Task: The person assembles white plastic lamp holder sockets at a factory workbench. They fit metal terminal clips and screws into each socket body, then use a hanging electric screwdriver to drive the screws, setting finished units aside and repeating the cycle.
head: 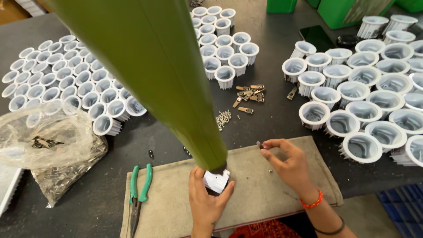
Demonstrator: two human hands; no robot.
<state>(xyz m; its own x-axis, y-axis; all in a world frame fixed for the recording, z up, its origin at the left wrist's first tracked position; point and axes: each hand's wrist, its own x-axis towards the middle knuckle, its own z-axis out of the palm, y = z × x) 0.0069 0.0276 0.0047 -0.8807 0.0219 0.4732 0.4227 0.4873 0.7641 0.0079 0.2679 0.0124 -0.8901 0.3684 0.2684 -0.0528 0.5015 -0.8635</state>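
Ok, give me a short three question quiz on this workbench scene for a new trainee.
1. True or false: the left hand holds a small white housing on the cloth mat, under the tip of the green hanging tool.
2. What does the right hand pinch between its fingertips? A) a small dark screw-like piece, B) the pliers, C) a phone.
3. Which tool with green handles lies on the mat's left edge?

Key:
1. True.
2. A; it is too small to name for certain.
3. The pliers, lying untouched to the left of the left hand.
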